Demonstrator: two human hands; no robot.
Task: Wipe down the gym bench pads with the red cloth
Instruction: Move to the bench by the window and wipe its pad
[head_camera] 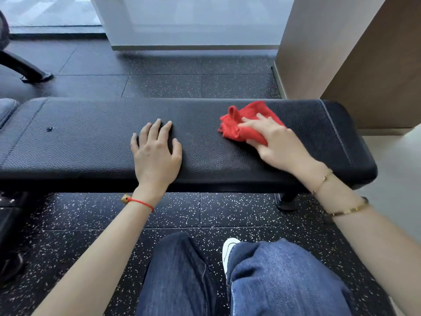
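Closest to the camera are 2 knees in blue jeans [273, 277] and a white shoe [229, 249] on the speckled floor [91, 242]. Past them, the long black bench pad [91, 144] runs from side to side. The left hand [156, 153] lies flat on the middle of the pad, its fingers [157, 126] straight and a little apart, holding nothing. The right hand [273, 142] presses down on the red cloth [241, 124], which sits bunched up on the pad near its right end; those fingers lie stretched over the cloth, with the thumb hidden, so I cannot tell how hard they pinch it. The wiping looks like it is partway, but the pad shows no wet marks, so how much is clean I cannot tell. The long left part and a 2nd pad [6, 108] at the far left may still need wiping. To the right, the pad ends at a round edge close to a brown wall [364, 65]. To the left there is lots of room to slide. Behind the bench is more floor, then a white wall [193, 23].
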